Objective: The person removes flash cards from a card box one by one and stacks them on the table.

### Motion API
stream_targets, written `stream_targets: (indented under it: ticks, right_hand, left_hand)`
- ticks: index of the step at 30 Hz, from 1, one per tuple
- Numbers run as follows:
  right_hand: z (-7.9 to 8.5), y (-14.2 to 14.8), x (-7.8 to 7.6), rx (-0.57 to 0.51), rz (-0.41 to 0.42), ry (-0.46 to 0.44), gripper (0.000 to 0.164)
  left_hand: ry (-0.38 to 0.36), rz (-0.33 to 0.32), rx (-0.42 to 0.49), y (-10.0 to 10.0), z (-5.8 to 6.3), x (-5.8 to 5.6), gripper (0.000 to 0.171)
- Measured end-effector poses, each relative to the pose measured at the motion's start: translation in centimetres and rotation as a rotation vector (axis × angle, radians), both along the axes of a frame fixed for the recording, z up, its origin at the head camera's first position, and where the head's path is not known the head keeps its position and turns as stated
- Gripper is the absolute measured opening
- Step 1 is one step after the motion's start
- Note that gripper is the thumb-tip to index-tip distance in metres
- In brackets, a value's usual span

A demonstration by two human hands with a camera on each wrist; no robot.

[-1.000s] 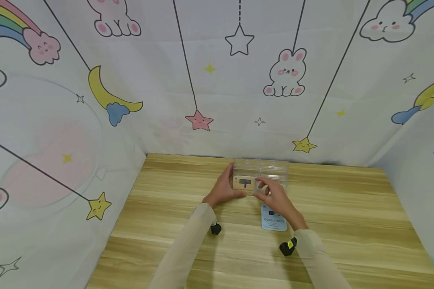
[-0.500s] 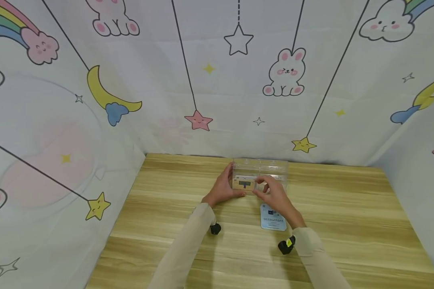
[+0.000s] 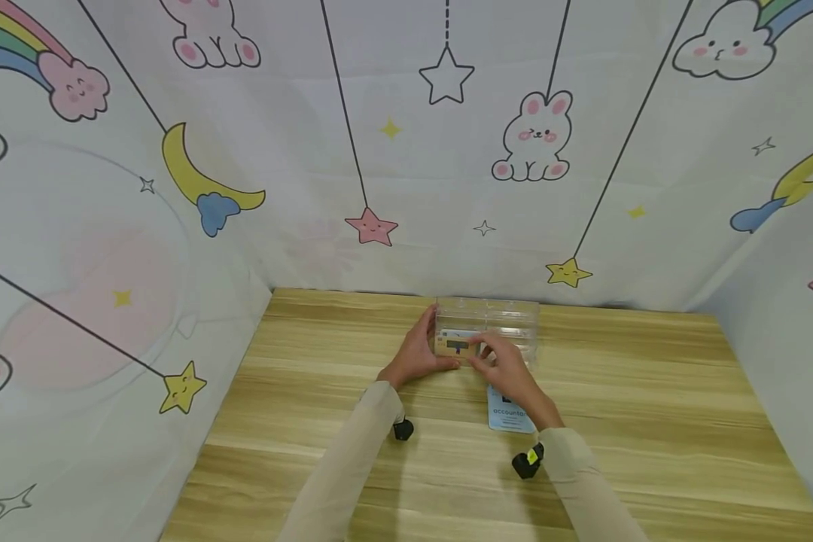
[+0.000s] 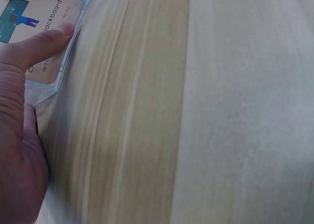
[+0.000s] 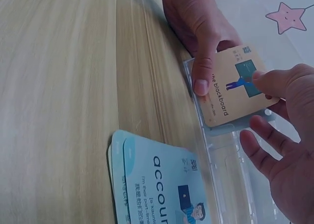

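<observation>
A clear plastic box (image 3: 511, 310) with compartments stands at the back of the table. My left hand (image 3: 418, 350) grips its left side, the thumb lying over the front edge and onto a tan card (image 5: 234, 87) in the left compartment. That card shows a figure at a blackboard. My right hand (image 3: 511, 369) pinches the card at its far right corner, thumb on its face and index finger behind, the other fingers loosely bent. A pale blue edge shows beneath the card in the right wrist view. In front of the box lie light blue cards (image 5: 162, 180), the top one reading "accountant", partly under my right wrist.
The wood-grain table (image 3: 298, 324) meets a white cartoon-printed curtain (image 3: 447, 256) right behind the box. More curtain hangs at the left and right sides. A black wrist camera (image 3: 528, 461) hangs under each forearm.
My right hand has shifted left over the tan card's right side. The card's face has tilted, and a whitish strip now shows along its top. My left hand stays put.
</observation>
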State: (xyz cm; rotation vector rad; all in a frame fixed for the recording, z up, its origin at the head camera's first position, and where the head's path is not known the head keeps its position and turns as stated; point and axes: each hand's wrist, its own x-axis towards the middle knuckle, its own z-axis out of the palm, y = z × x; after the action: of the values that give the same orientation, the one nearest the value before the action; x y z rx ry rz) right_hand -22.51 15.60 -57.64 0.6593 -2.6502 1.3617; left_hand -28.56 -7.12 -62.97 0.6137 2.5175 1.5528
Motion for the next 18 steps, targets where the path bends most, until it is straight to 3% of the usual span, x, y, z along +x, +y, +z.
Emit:
stream_targets:
  ticks: [18]
  right_hand:
    - [1.3, 0.1, -0.3, -0.002, -0.024, 0.027, 0.032]
  left_hand:
    - [0.017, 0.003, 0.013, 0.1, -0.1, 0.0, 0.127]
